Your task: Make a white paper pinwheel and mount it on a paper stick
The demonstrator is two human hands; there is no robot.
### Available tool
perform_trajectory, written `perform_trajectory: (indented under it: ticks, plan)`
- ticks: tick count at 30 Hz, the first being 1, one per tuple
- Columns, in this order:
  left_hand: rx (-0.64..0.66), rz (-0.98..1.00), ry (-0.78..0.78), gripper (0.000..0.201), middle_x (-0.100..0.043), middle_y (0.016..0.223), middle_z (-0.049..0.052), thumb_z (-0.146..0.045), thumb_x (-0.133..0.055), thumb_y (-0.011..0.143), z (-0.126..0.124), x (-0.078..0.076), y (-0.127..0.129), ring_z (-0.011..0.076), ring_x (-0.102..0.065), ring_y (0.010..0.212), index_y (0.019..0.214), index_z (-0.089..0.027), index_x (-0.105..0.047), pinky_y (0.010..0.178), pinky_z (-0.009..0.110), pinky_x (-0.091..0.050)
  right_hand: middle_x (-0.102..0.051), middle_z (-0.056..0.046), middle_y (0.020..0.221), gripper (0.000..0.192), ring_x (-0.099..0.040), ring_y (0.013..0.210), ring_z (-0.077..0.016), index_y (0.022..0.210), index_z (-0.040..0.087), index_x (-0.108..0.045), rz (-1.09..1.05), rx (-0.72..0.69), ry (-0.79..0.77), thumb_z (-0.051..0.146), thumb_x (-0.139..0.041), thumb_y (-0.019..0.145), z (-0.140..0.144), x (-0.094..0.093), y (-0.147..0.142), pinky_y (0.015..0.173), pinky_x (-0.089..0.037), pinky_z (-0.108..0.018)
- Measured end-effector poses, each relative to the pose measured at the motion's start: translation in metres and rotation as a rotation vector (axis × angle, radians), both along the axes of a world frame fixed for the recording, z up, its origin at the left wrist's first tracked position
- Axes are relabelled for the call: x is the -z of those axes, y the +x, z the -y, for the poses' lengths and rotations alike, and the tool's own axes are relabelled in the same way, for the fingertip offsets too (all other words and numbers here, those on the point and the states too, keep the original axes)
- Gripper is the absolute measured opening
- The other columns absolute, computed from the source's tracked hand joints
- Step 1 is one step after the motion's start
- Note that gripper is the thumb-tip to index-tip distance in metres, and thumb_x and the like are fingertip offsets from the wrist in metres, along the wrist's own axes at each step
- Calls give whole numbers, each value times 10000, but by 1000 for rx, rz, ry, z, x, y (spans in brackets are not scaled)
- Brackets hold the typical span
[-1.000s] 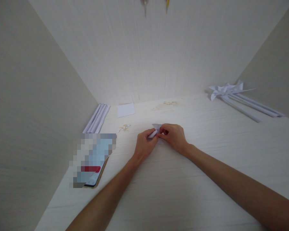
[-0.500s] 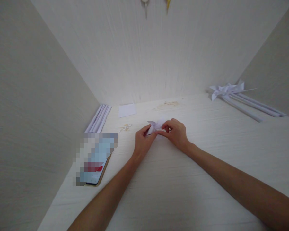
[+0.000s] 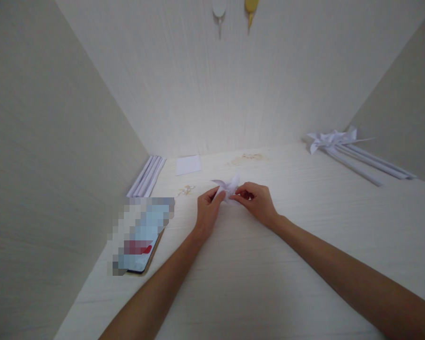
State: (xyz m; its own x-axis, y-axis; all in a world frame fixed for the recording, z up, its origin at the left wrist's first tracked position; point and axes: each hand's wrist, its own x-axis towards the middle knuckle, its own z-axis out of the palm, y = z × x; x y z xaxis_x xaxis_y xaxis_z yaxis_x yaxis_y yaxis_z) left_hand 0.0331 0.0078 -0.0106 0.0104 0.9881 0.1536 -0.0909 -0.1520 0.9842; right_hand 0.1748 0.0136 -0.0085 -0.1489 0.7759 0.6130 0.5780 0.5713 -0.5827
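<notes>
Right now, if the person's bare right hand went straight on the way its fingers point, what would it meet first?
First, the white folded-paper pinwheel, which the right hand seems to touch; beyond it, probably the bare left hand, though depth is unclear.

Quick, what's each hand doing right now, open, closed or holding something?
Left hand: closed, holding the folded white paper under its thumb.
Right hand: thumb and fingers curled at the paper's right side; whether they hold anything cannot be told.

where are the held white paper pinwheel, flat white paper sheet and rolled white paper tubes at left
Held pinwheel (image 3: 230, 186): head view, near its centre
Flat sheet (image 3: 188, 165): head view, its middle
Left tubes (image 3: 147, 177): head view, one tube's side
</notes>
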Motion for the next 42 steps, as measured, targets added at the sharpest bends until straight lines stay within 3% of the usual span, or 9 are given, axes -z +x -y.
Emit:
perform_trajectory:
  ticks: [8, 20, 31, 35, 38, 42]
  plan:
    - [-8, 64, -40, 131, -561, 603, -32, -264, -573, 647, -3, 2, 1, 93, -478, 604, 666, -156, -645, 652, 235, -405, -559, 7, 556, 126, -456, 512, -94, 674, 177, -607, 179, -5, 185, 286, -586, 733, 1, 3, 0, 508, -344, -209]
    - [-20, -128, 16, 134, -552, 589, -38, -255, -547, 659, 0, 0, -1, 105, -488, 607, 655, -148, -628, 616, 228, -390, -539, 26, 524, 104, -431, 469, -74, 638, 178, -593, 260, 25, 145, 202, -544, 727, 4, 1, -2, 488, -304, -199]
    - [-100, -144, 4, 121, -608, 648, -36, -220, -559, 641, 2, -5, 1, 95, -506, 619, 682, -152, -650, 607, 207, -385, -519, 24, 535, 77, -415, 466, -70, 649, 177, -551, 203, -76, 52, 188, -525, 721, 4, 0, -2, 479, -310, -204]
    - [-116, -151, -2, 103, -584, 601, -43, -216, -562, 631, 3, -5, 1, 90, -488, 585, 641, -150, -641, 575, 201, -376, -484, 32, 556, 28, -413, 487, -79, 689, 193, -514, 26, -96, -29, 179, -535, 699, 3, -2, -3, 494, -340, -219]
    - [-105, -132, -33, 114, -582, 596, -42, -235, -567, 630, 3, -4, 1, 88, -479, 565, 646, -152, -644, 552, 201, -372, -484, 20, 685, 186, -481, 623, -107, 763, 214, -438, -291, -84, -176, 214, -588, 654, 0, 0, -5, 561, -401, -240]
    - [-71, -120, -47, 137, -606, 628, -36, -245, -568, 633, 2, -2, 0, 89, -496, 579, 686, -157, -659, 560, 203, -380, -520, 9, 837, 437, -540, 768, -131, 890, 254, -339, -633, -289, -446, 257, -658, 592, -7, 4, -7, 643, -452, -276]
